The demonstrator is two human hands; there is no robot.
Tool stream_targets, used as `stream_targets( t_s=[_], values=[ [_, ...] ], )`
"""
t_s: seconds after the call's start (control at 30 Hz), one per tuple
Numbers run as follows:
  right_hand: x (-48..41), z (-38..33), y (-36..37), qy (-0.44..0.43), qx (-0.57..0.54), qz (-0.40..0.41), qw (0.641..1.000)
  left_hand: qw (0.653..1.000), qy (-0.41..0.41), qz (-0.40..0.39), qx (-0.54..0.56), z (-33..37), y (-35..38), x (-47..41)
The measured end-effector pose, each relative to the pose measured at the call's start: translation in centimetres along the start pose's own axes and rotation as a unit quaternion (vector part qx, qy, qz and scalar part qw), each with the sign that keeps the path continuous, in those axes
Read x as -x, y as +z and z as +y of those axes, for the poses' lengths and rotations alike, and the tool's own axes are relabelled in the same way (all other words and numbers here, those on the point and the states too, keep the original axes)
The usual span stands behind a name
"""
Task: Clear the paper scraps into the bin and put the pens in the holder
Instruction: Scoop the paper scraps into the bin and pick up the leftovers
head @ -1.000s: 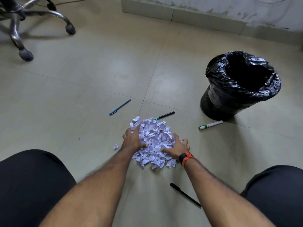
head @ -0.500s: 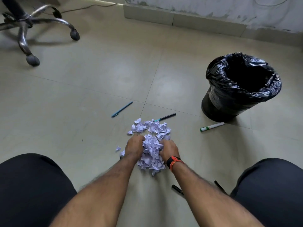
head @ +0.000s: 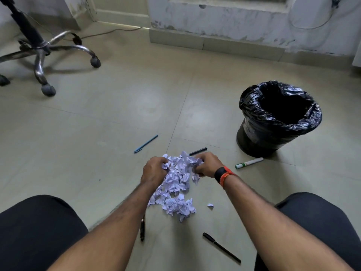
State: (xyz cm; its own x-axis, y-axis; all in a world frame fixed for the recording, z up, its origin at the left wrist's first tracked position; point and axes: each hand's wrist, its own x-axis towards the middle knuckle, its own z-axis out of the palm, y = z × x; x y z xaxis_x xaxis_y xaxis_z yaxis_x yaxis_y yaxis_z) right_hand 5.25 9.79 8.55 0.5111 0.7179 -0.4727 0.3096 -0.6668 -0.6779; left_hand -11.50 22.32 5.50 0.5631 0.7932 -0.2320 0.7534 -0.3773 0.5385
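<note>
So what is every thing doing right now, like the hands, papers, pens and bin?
Left hand: gripping scraps.
Right hand: gripping scraps.
Paper scraps: heaped, partly lifted.
Bin: upright, open, bag-lined.
Blue pen: lying on floor.
White marker: lying, capped.
Black pen: lying near right knee.

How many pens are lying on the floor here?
5: a blue pen left of the scraps, a black pen behind the right hand, a white marker by the bin, one pen beside the left forearm, one nearest. The scraps may hide more.
</note>
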Motion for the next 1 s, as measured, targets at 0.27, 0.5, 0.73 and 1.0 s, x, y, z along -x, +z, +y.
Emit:
stream_targets(
  t_s=[0.27, 0.5, 0.73, 1.0],
  values=[
    [1.7, -3.3, -12.2, -0.077, -0.119, 0.120, 0.983, 0.988, 0.062, 0.019, 0.140, 11.0, -4.5, -2.9],
    [2.5, 0.1, -22.2, 0.007, -0.263, 0.300, 0.917, 0.947, 0.134, -0.044, 0.288, 26.9, -3.8, -5.8],
    [1.7, 3.5, -26.1, 0.063, -0.252, 0.451, 0.854, 0.933, 0.141, -0.064, 0.326, 37.4, 1.2, -9.0],
    [0.0, 6.0, -25.9, 0.044, -0.101, 0.512, 0.852, 0.931, 0.211, -0.141, 0.263, 40.2, 4.2, -11.1]
  ],
)
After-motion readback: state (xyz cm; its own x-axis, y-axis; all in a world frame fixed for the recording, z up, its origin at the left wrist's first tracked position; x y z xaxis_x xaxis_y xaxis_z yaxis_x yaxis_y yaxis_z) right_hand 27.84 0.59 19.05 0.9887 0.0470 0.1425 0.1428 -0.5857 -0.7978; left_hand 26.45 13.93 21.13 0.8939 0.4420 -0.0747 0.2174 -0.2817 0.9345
